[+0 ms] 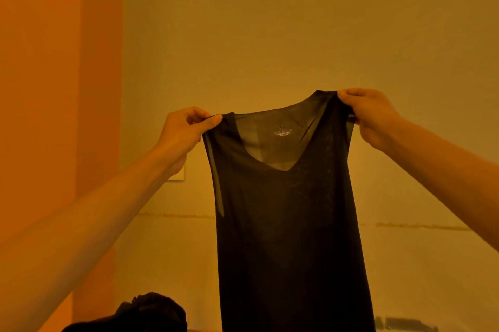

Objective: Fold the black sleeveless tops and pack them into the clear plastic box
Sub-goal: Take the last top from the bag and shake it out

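Head view: a pale wall (270, 21) under warm yellow light fills most of the field, bordered on the left by a broad orange upright section (54, 61). In front of the wall, a black sleeveless top (291, 237) is held up in the air, spread open with its V-neck facing the camera; the thin cloth lets light through around the neckline and armholes, and its lower hem runs out of view at the bottom edge. Two bare forearms reach up from the lower corners, the left one (81, 223) and the right one (445, 169). The left hand (183, 132) pinches one shoulder strap, thumb pressed against curled fingers with the cloth clamped between them. The right hand (370, 115) grips the other strap in the same way and sits higher, so the shoulder line slopes. A heap of dark cloth (151, 310) lies at the lower left, just beside the hanging top. A pale wall plate (176, 176) shows partly behind the left wrist. A small light printed mark (282, 133) sits inside the back of the neck, too small to read.
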A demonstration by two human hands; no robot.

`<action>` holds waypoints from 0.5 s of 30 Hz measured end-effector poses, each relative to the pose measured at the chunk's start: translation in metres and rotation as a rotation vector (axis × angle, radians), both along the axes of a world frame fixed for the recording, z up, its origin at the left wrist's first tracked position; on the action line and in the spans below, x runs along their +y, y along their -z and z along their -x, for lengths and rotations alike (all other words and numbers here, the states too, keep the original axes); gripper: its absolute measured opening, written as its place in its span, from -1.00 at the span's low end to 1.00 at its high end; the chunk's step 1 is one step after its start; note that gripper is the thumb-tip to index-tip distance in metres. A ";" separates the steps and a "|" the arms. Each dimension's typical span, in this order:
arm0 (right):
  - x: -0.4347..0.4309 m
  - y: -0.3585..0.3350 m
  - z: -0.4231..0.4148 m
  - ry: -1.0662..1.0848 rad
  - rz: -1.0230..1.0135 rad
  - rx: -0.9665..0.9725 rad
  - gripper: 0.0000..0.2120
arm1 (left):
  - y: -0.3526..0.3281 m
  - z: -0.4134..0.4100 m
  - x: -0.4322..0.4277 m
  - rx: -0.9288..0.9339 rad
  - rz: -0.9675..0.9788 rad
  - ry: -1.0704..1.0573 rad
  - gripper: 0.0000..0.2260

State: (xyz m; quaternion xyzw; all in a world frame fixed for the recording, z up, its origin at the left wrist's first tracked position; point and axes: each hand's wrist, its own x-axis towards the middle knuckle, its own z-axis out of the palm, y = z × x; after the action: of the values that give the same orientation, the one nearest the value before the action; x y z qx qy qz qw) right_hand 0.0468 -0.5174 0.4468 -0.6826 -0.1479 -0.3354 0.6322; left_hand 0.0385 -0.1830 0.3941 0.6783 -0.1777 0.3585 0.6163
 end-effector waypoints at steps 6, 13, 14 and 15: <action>0.008 0.004 -0.005 -0.006 0.091 0.031 -0.87 | -0.007 0.001 0.017 -0.325 -0.679 -0.274 -0.80; 0.004 0.009 -0.007 -0.130 0.174 0.146 -0.92 | -0.010 -0.004 0.021 -0.012 -0.983 -0.339 -0.87; 0.004 0.009 -0.008 -0.124 0.178 0.154 -0.90 | -0.009 -0.003 0.019 0.075 -0.824 -0.266 -0.83; 0.003 0.010 -0.009 -0.115 0.168 0.159 -0.88 | -0.008 -0.003 0.018 0.135 -0.625 -0.166 -0.82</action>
State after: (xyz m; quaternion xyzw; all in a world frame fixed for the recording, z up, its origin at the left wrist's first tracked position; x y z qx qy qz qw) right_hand 0.0559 -0.5140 0.4369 -0.7480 -0.1640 -0.2298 0.6006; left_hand 0.0417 -0.1650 0.4019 0.8691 -0.1820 0.2899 0.3572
